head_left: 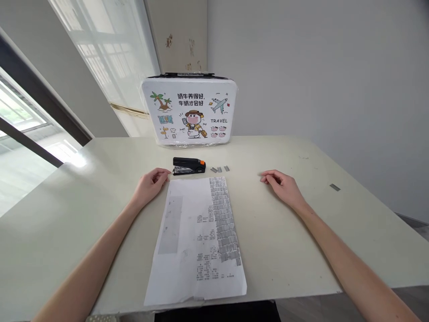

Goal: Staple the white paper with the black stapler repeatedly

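Observation:
A printed sheet of paper lies lengthwise on the pale table in front of me. Beyond its far edge sits a black stapler with an orange end. Three small strips of staples lie to the stapler's right. My left hand rests on the table at the paper's far left corner, fingers loosely curled, holding nothing. My right hand rests on the table to the right of the paper, fingers loosely curled and empty.
A white case with cartoon prints and the word TRAVEL stands upright at the table's far edge. One more staple strip lies far right. A window is at the left, a wall behind.

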The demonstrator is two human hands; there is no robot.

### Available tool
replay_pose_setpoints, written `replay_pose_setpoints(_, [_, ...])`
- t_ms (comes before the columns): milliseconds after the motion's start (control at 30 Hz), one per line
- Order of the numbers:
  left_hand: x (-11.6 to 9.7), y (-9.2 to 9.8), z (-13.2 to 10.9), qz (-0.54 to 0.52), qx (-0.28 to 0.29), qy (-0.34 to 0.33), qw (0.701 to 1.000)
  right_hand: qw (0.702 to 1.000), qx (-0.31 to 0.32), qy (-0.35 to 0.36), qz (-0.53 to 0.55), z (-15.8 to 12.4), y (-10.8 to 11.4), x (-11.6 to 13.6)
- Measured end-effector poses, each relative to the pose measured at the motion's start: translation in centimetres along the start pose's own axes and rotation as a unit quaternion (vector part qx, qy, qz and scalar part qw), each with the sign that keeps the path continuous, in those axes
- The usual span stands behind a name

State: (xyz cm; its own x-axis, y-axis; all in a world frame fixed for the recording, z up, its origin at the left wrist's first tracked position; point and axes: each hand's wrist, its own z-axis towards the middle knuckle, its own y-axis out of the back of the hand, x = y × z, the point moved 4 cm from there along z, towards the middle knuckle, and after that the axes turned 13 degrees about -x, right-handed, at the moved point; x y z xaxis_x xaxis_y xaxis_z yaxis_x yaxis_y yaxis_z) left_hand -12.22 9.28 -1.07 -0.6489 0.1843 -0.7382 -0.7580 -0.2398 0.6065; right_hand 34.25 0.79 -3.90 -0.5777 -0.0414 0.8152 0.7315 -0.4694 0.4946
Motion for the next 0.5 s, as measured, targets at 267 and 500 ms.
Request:
replay_pose_setpoints(267, [-0.49, 0.01, -0.04, -0.022, -0.001, 0.027, 0.999, 1.000, 0.000, -0.005, 0.001, 0.00, -0.02, 0.27])
replay_pose_setpoints(500, [-0.41, 0.11, 0.66, -0.019, -0.056, 0.028, 0.998, 1.000, 0.002, -0.008, 0.005, 0.09, 0.01, 0.36])
